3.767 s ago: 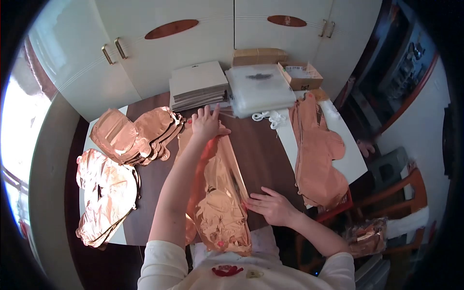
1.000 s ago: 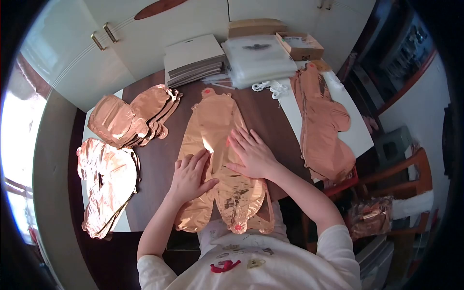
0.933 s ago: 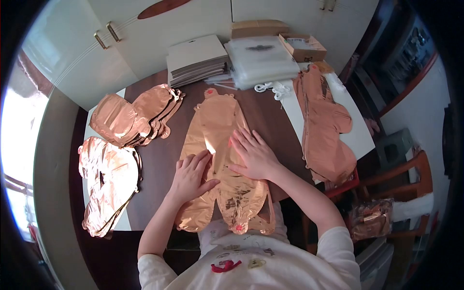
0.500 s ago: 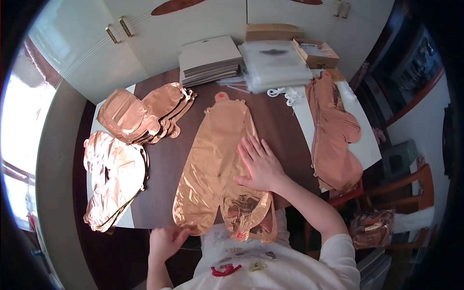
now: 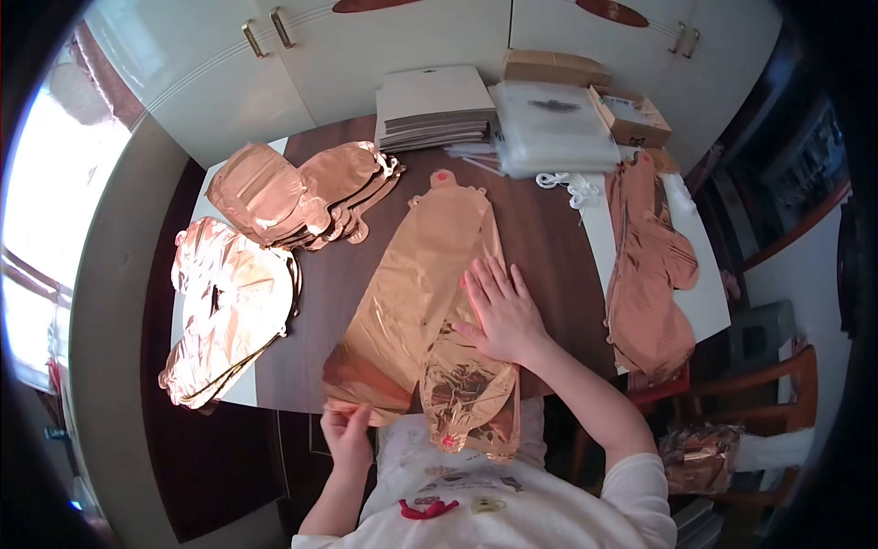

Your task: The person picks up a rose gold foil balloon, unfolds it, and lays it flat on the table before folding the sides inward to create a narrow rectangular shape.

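A flat, uninflated rose-gold foil balloon [image 5: 425, 265] lies lengthwise on the table in front of me, its lower end hanging over the near edge toward my lap. My right hand [image 5: 503, 311] rests flat on its right side, fingers spread. At the lower left corner, my left hand [image 5: 349, 435] is closed on the balloon's edge, which lifts and curls there. Part of the balloon's lower right is folded over, showing shiny creases and a red mark near the bottom. Another red mark sits on the tab at its top.
Stacked foil balloons lie at the upper left [image 5: 302, 197], the left [image 5: 233, 302] and the right [image 5: 645, 274]. Along the back are grey cards [image 5: 434, 105], clear plastic bags [image 5: 553, 128], a small box [image 5: 631, 119] and white string [image 5: 567, 188]. A wooden chair [image 5: 768, 384] stands at right.
My left hand has moved right and slightly up, lifting and curling the balloon's lower left corner. My right hand remains flat on the balloon. The whole view has shifted slightly.
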Demonstrator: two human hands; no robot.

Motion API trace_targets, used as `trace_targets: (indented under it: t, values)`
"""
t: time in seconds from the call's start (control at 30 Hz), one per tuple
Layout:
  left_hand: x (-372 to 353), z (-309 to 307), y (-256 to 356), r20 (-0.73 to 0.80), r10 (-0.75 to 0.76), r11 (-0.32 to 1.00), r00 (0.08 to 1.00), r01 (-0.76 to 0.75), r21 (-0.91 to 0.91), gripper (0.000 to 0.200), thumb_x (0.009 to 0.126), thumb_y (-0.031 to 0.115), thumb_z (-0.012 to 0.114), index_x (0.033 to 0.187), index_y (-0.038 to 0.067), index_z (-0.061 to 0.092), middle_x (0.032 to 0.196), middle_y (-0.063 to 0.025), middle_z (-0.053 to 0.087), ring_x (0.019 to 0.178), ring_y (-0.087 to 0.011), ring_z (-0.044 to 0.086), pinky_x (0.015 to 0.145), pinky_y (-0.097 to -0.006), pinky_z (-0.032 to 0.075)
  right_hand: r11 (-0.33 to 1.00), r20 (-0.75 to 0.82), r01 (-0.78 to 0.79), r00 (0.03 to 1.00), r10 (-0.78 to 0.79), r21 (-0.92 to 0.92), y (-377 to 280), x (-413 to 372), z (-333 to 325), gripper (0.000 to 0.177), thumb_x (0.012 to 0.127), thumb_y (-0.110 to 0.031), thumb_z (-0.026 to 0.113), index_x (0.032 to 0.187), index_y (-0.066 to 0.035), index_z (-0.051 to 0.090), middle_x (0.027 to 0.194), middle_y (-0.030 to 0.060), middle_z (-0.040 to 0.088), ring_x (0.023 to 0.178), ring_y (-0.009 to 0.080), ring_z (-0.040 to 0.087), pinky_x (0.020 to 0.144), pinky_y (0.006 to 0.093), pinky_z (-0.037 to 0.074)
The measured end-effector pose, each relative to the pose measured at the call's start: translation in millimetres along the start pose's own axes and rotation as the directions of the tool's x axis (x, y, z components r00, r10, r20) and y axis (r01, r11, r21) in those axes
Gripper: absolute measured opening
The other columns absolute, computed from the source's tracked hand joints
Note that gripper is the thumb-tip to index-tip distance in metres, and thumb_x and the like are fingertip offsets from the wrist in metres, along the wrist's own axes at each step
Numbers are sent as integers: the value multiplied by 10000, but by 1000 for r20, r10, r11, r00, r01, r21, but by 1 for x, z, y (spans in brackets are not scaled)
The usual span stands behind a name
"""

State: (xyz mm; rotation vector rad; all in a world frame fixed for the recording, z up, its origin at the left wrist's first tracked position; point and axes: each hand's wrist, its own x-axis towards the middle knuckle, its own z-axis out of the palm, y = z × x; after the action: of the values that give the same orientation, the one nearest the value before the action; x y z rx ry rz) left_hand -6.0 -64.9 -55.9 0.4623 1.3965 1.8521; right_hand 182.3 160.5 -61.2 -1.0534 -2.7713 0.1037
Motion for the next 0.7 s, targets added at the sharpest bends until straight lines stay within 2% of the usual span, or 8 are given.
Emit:
trace_targets:
  t: [0.07,0.17,0.2,0.23,0.33,0.47,0.6,0.7]
  values:
    - [-4,18,6,241,-1,995,971,-24,99,216,824,-86,582,1010,10,528,1019,-60,604,908,-107,601,767,-251,488,1000,-24,10,1000,-10,-1,1,-2,2,738,924,-509,419,1416,28,304,1495,200,261,1410,333,186,1140,503,133]
    - [10,53,0,551,179,868,815,-394,302,174,733,1,656,868,46,557,1366,-210,402,1299,-346,379,1048,-478,301,997,-39,19,999,-16,80,-1,-1,-1,673,930,-415,455,1406,36,303,1475,202,291,1402,320,218,1135,497,157]
    - [17,73,10,695,273,748,665,-601,281,164,721,34,667,844,60,562,1386,-219,384,1346,-405,308,1082,-520,236,993,-42,19,999,-14,119,-1,-1,-2,656,926,-379,475,1402,38,301,1467,202,302,1399,314,231,1133,494,167]
    - [14,79,14,756,133,631,641,-643,435,146,734,57,654,844,74,558,1385,-186,396,1332,-454,305,1070,-586,206,991,-50,45,998,-39,124,0,-1,-3,646,919,-361,490,1392,41,309,1456,202,322,1387,306,260,1136,480,171]
    - [13,88,-2,820,26,491,571,-722,487,164,773,133,688,894,84,589,1399,-192,381,1351,-449,284,1081,-613,114,986,-108,133,987,-122,101,5,-4,-5,578,893,-237,525,1363,38,329,1409,197,394,1336,275,367,1136,438,209]
    - [15,91,-8,860,-73,402,504,-775,488,166,800,197,670,922,101,610,1390,-171,396,1337,-460,296,1053,-671,90,938,-184,78,983,-16,336,5,1,-2,417,934,-123,460,1325,10,402,1343,185,473,1244,291,468,1072,425,343]
    - [16,90,-12,882,-109,340,458,-817,466,191,827,237,639,969,111,622,1379,-171,408,1325,-463,312,1039,-689,83,621,-81,-68,974,209,781,12,-2,0,396,921,-113,515,1309,-53,469,1318,175,504,1141,324,549,996,399,429]
    - [16,91,-16,888,-84,320,452,-832,454,200,820,263,641,907,85,615,1377,-189,405,1327,-452,312,1019,-713,94,662,-139,33,984,108,748,14,-2,-10,384,901,-153,573,1278,-81,545,1307,147,532,1219,278,506,942,353,474]
